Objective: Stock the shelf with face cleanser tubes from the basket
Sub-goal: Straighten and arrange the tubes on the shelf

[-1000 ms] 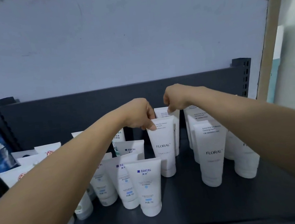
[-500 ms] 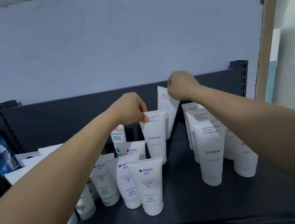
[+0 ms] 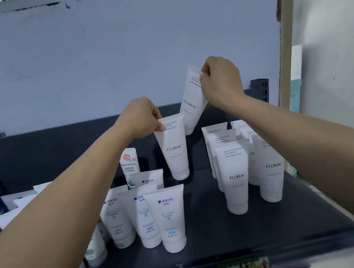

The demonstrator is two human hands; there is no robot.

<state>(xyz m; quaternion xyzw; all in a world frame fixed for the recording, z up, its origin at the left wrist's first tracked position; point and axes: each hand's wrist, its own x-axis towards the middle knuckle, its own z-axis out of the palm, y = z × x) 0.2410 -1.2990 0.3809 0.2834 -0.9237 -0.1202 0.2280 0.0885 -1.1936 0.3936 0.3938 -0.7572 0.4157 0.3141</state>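
Head view: left hand (image 3: pixel 141 118), right hand (image 3: pixel 221 81) each pinch FLORAL tube; fingertips hidden.

The scene is lit dimly and evenly, with a cool bluish cast. Soft shadows are cast on the dark shelf (image 3: pixel 205 230) below the fingers (image 3: pixel 159 126). No glare is seen. Print near the fingertips is slightly softened, and wide-angle bending is shown well outward from them.
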